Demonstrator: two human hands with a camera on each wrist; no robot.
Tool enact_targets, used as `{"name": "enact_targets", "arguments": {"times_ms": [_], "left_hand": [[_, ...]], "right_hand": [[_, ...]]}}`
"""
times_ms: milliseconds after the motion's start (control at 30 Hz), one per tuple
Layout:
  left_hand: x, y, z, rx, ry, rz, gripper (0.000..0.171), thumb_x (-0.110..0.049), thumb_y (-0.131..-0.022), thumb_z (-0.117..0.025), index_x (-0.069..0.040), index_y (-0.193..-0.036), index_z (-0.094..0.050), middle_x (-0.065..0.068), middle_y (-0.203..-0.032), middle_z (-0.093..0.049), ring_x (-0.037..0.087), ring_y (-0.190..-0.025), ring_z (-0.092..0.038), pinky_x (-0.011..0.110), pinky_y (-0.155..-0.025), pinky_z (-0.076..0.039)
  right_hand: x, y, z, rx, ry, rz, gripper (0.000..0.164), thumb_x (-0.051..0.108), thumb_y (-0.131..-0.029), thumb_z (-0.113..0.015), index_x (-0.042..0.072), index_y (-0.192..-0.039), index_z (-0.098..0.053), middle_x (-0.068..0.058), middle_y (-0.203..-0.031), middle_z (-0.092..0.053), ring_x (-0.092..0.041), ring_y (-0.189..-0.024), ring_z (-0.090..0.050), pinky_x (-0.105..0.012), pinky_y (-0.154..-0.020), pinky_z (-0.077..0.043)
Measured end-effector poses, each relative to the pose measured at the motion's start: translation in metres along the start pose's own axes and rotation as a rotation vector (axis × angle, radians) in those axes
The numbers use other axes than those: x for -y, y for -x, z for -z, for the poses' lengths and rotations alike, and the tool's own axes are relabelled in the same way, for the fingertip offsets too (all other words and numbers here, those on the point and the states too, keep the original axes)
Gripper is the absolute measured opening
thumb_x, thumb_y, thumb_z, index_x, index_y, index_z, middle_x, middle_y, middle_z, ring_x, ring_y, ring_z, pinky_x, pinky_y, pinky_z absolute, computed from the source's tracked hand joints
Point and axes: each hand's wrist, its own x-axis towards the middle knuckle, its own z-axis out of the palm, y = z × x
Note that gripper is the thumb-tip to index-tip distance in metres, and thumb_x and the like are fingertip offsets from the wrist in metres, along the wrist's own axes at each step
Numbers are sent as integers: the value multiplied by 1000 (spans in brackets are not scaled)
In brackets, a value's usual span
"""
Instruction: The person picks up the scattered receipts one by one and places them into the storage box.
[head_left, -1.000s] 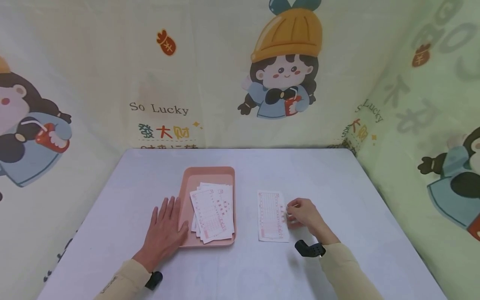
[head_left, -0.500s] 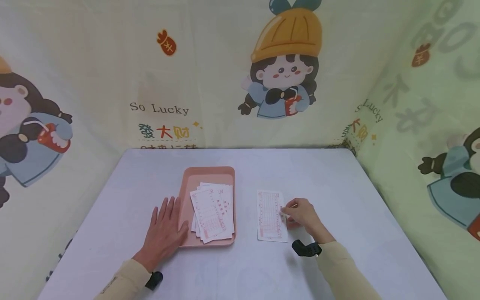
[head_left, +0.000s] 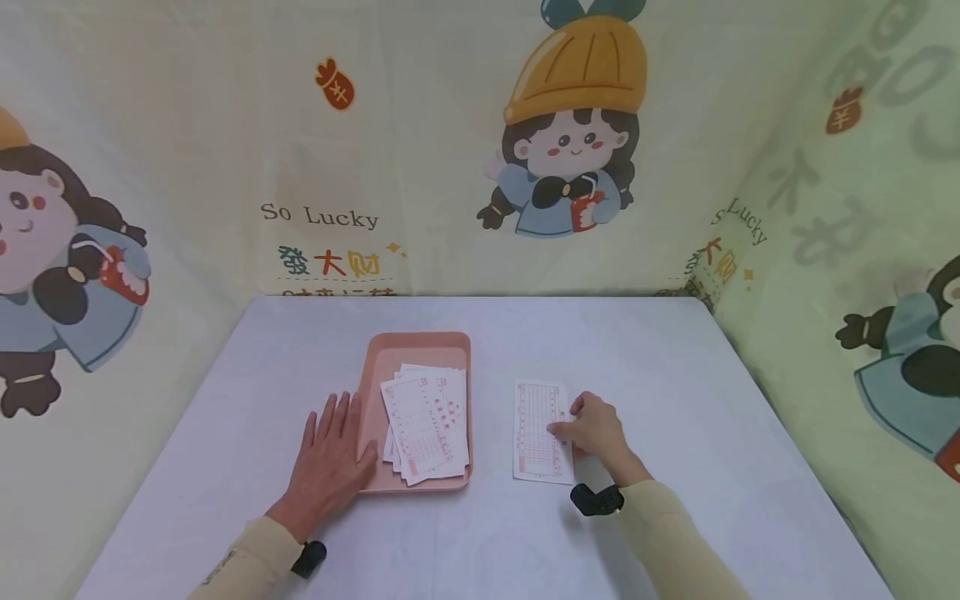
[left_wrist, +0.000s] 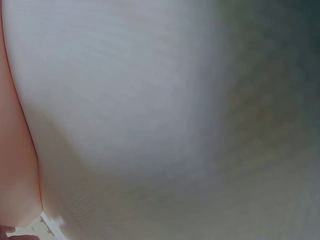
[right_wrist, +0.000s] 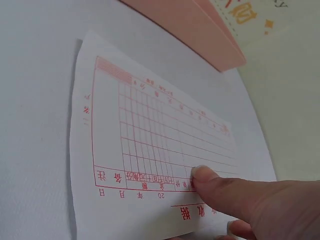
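A white receipt printed with a red grid lies on the table right of the pink tray. My right hand pinches its right edge. In the right wrist view the thumb presses on the printed face of the slip, and fingertips show at the edge below it; the other fingers are mostly hidden. My left hand lies flat with fingers extended along the left side of the tray, its thumb at the rim. A loose stack of receipts rests inside the tray, fanned slightly askew.
A white cloth covers the table. Behind it and along both sides hangs a printed curtain with cartoon figures. Each wrist wears a black band, and the sleeves are beige. The left wrist view is mostly blurred pale surface.
My right hand has shifted left, its thumb moving from beside the receipt's right edge onto the printed face. The receipt has slid very slightly left. My left hand and the tray stay put.
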Motion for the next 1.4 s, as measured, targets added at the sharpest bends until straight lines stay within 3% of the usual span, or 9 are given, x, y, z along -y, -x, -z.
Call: {"name": "enact_targets", "arguments": {"times_ms": [133,367,633,933,1400], "left_hand": [[1,0,0,-21,0,-9,75,-34,-94,-52,5,-153,-27,27,-157,-32,46,-148,-23,63,-119,-18],[2,0,2,47,1,18,76,-37,-96,-47,3,-155,-21,26,-161,-25,43,-151,-15,61,-121,-12],[1,-1,2,54,-5,19,77,-38,-96,-47,3,-155,-20,26,-161,-25,44,-151,-15,61,-121,-11],[-2,-2,1,59,-7,29,78,-38,-95,-48,3,-155,-20,26,-161,-24,44,-151,-15,62,-122,-11],[-1,-1,0,60,-14,27,78,-38,-95,-48,3,-155,-20,26,-161,-25,44,-151,-15,62,-121,-12]], "right_hand": [[0,-3,-3,-1,44,12,45,18,-79,-84,1,-103,-51,-14,-90,-62,-19,-63,-60,-23,-50,-47],[-1,-6,-4,-2,33,11,40,10,-78,-83,-2,-100,-53,-13,-82,-61,-17,-57,-62,-23,-49,-46],[-1,-5,-3,-14,64,45,31,8,-78,-83,-3,-93,-58,-13,-79,-61,-18,-62,-59,-25,-55,-44],[-8,-1,3,-12,12,70,16,6,-82,-78,3,-77,-63,-7,-71,-60,-15,-60,-54,-24,-52,-41],[-15,1,10,76,-138,70,16,7,-87,-70,0,-99,-62,-8,-80,-60,-17,-61,-56,-26,-54,-48]]}}
